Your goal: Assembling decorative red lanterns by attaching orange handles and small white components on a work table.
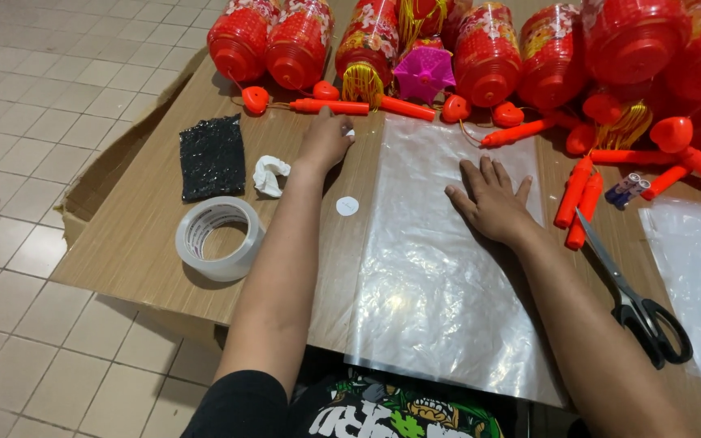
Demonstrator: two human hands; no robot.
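A tape roll (219,238) lies at 9 o'clock of the clear plastic sheet (440,268), scissors (638,300) at 3, red lanterns (367,40) at 12. The right hand (492,203) presses flat on the sheet, fingers spread. The left hand (326,139) is curled at the sheet's far-left corner; its fingertips are hidden. The sheet's long axis runs 12 to 6.

A clear plastic bag (436,268) lies flat on the wooden surface (139,243) before me, shiny and slightly wrinkled, its near edge overhanging; a small white round sticker (347,206) lies just beside it.
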